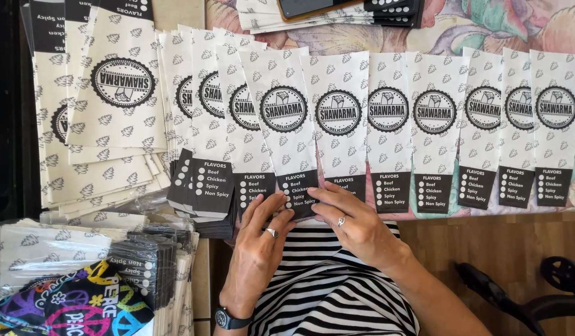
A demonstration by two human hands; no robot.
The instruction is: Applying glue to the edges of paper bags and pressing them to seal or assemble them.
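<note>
Left hand: left hand [260,239], wearing a ring and a wristwatch [228,318], is lying flat with fingers spread, fingertips pressing the dark bottom edge of a paper sleeve [286,130].
Right hand: right hand [351,222], also ringed, is resting open, fingers loosely together, touching the same edge from the other side.
Sleeve position: lying on the desk [486,25] in an overlapping row [449,130] of like sleeves.
Sleeve axis: long axis is running near to far, dark checkbox end pointing toward the person.
Nearby: a striped garment [328,286] below the hands; bundled sleeves [144,261] at near left.
Farther: a fanned pile [107,106] at far left.
</note>
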